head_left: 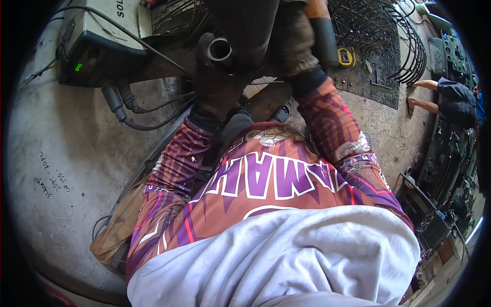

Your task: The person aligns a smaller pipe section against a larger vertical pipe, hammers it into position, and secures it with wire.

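My left hand (217, 89), in a dark work glove, is closed around a short metal tube (220, 49) whose open round end faces up. Just beyond it rises a large dark tapered cylinder (240, 25), its top cut off by the picture's edge. My right hand (296, 43), in a worn brownish glove, is against the right side of this cylinder. Its fingers are hidden in shadow and behind the cylinder. To the right of that hand stands an orange and dark grey cylindrical object (323, 36), cut off at the top.
A welding machine (97, 41) with thick cables (115, 105) stands at left on the concrete floor. A yellow tape measure (346, 57) lies right, beside a dark mat (376, 84) with many metal rods. Curved black bars (414, 51) and another person's legs (424, 97) are farther right.
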